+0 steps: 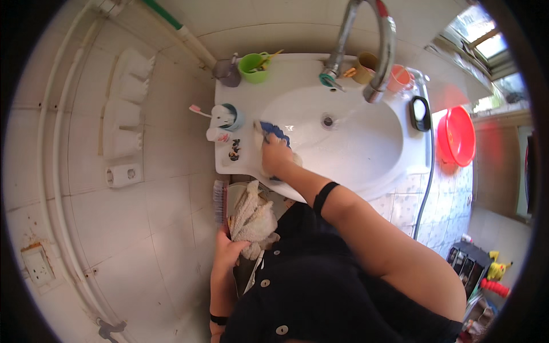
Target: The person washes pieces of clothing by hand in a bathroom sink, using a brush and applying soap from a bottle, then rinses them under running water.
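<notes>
My right hand (pixel 277 157) presses a blue and pale cloth (pixel 277 131) onto the left side of the white washbasin (pixel 366 177), fingers closed over it. Below the basin's front left corner, my left hand (pixel 230 247) is closed round a scrubbing brush (pixel 220 200) and a bunched cream towel (pixel 253 220). The brush stands upright with its pale bristles facing left. Left of the right hand, on the basin's ledge, are a blue cup (pixel 235 117) with a white tube in it, a pink toothbrush (pixel 198 110) and small dark hair clips (pixel 234 150).
A chrome faucet (pixel 388 51) arches over the bowl. At the back stand a purple cup (pixel 227 73), a green cup (pixel 249 75), a brown cup (pixel 364 67) and a pink cup (pixel 399 78). A black soap dish (pixel 420 113) and red basin (pixel 456 137) are at right.
</notes>
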The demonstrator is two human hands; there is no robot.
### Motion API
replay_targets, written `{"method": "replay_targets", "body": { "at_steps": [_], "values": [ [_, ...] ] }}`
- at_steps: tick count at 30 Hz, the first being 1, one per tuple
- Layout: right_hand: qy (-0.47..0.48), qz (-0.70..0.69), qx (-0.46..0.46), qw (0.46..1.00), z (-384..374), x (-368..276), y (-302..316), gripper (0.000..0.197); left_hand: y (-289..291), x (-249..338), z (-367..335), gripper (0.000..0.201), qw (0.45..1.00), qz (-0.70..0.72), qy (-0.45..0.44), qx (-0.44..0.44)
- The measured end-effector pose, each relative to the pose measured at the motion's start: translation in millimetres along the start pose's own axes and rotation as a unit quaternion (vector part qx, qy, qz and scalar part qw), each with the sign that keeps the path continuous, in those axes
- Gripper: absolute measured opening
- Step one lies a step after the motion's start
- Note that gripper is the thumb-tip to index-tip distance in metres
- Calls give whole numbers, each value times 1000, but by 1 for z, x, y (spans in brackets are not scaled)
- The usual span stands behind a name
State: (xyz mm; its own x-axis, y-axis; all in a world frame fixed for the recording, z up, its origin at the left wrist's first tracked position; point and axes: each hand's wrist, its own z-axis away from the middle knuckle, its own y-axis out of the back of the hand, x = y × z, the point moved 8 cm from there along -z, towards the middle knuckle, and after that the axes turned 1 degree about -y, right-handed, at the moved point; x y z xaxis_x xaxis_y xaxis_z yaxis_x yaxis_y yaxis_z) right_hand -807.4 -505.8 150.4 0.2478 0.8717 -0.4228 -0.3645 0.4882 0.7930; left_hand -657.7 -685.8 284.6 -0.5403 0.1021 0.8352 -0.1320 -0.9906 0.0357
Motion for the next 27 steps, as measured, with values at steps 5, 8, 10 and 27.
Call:
{"method": "replay_targets", "body": {
  "at_steps": [5, 8, 10, 27],
  "values": [
    [147, 121, -73, 979, 67, 59, 0, 26, -17, 24, -28, 58, 999, -30, -19, -26],
    [92, 169, -136, 972, 90, 134, 9, 28, -41, 36, -56, 60, 995, -31, -51, -75],
    [19, 231, -163, 959, 95, 182, 31, 30, -64, 38, -69, 59, 989, -69, -57, -117],
    [-151, 14, -111, 982, 42, 191, 18, 41, -70, 25, -77, 62, 984, -141, -14, -105]
  ]
}}
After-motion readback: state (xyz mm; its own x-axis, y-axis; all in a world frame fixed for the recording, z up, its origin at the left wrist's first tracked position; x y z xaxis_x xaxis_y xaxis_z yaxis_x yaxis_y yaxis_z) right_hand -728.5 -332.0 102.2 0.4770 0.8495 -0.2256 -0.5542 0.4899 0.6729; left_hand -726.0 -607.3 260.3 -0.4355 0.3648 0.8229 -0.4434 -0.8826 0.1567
